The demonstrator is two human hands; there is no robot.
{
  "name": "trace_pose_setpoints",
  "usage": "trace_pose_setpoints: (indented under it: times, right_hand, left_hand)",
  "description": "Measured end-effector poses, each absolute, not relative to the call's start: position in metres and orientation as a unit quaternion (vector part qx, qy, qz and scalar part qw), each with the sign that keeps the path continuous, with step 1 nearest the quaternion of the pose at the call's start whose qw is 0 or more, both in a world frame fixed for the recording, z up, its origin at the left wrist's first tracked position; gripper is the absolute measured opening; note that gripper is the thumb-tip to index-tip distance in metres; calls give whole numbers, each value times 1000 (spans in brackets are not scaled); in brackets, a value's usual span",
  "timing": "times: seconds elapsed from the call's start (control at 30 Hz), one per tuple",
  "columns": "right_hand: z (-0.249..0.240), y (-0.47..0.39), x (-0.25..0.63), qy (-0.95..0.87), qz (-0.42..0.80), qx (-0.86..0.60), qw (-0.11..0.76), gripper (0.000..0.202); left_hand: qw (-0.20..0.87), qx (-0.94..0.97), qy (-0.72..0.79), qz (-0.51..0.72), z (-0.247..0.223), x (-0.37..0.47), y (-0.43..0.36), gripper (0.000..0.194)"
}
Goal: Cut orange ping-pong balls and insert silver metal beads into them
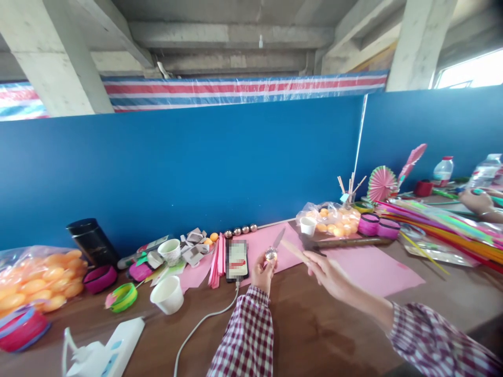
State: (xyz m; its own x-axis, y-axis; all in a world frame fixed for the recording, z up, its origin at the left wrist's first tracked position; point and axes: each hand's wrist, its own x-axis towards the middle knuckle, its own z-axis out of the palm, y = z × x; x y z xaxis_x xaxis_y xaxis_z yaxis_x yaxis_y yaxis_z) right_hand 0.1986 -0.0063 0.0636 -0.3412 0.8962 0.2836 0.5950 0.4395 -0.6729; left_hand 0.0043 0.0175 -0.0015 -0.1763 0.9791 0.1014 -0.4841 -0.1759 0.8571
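Note:
My left hand [262, 275] is closed, its fingertips pinching a small ball [271, 253] that looks silvery on top and orange below. Closed round the end of a pale flat stick [293, 249] is my right hand [324, 273]. The stick points left toward the ball, its tip a little to the right of it; motion blurs it. A thin grey shape on the pink sheet [255, 242] behind may be its shadow; I cannot tell. Just left of my left hand lies a phone [237, 261] with a cable. Several silver balls [237, 231] stand in a row behind it.
White cups [167, 294], a power strip [123, 343] and a bag of orange balls [55, 277] are at left. A dark tray [349, 243] and a pink sheet [373, 269] lie right. A blue partition [220, 173] rises behind. Another person's hand [477, 201] is at far right.

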Motion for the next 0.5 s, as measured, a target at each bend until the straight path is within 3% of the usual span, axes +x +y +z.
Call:
trace_pose_setpoints:
  times: [0.27,0.5]
  right_hand:
    - [68,-4,201,-772,272,-470,330,35]
    - [68,-4,201,-774,280,-471,318,37]
  left_hand:
    - [509,362,386,679,-8,3,22,54]
    - [473,396,384,686,-6,1,20,49]
